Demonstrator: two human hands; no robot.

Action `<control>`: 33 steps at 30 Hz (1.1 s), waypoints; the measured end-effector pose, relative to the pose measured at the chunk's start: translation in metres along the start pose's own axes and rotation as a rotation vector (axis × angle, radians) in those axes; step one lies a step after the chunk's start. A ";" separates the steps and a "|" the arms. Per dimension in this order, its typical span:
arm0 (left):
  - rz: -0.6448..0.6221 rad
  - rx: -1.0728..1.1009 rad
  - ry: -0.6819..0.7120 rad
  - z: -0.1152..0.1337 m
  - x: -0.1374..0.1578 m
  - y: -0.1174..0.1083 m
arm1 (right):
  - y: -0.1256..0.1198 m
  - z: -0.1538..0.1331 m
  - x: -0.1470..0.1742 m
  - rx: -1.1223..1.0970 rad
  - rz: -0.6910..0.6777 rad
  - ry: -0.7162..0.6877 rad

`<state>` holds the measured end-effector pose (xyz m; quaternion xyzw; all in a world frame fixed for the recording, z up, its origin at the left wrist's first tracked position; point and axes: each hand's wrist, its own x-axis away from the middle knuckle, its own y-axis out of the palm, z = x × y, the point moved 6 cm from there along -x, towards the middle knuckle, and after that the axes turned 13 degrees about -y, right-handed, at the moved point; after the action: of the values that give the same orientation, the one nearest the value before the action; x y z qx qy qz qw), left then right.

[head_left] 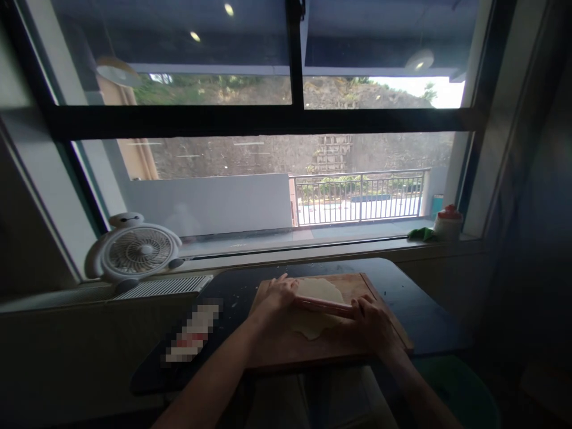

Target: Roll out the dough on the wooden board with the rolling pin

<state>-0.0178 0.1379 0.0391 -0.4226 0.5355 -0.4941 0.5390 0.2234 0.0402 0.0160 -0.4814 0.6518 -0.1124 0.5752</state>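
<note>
A thin sheet of pale dough [319, 290] lies on a wooden board [286, 351], spreading to both sides of a slim wooden rolling pin [326, 306]. At the pin's left end is my left hand [282, 291], holding it with some fingers raised; its palm side is hidden. My right hand [373, 319] is closed around the other end. The pin rests across the middle of the dough, tilted slightly down to the right.
The board sits on a dark table [429, 316]. A blurred-out item [193, 333] lies at its left. A white fan [143, 247] stands by the window; a white container with a red top [448, 225] and a green cloth [421, 234] are on the sill.
</note>
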 end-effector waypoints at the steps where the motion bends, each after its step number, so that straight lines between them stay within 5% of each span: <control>1: 0.023 0.007 0.025 -0.005 0.014 0.002 | -0.001 0.000 0.000 0.013 -0.001 0.008; 7: 0.213 0.084 0.171 -0.037 0.083 0.013 | -0.007 -0.005 0.002 -0.003 -0.046 0.018; 10: 0.145 0.045 0.113 -0.040 0.066 0.020 | -0.010 -0.007 0.002 -0.053 -0.043 0.028; 14: 0.028 0.002 0.005 -0.029 0.007 0.016 | -0.005 -0.006 0.002 -0.198 0.012 0.026; 18: 0.018 -0.009 0.040 -0.005 -0.029 0.009 | 0.006 0.004 0.002 -0.273 0.061 0.052; 23: 0.034 -0.010 0.143 0.016 -0.005 0.016 | 0.004 0.001 0.003 -0.237 0.033 0.014; 29: 0.184 0.008 0.197 0.001 0.051 0.016 | -0.011 -0.010 0.001 -0.165 -0.022 -0.023; 33: 0.096 0.050 0.118 -0.002 0.042 0.014 | -0.010 -0.009 0.001 -0.153 -0.037 -0.018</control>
<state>-0.0213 0.0988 0.0189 -0.3527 0.5736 -0.5050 0.5400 0.2209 0.0311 0.0253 -0.5368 0.6444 -0.0687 0.5403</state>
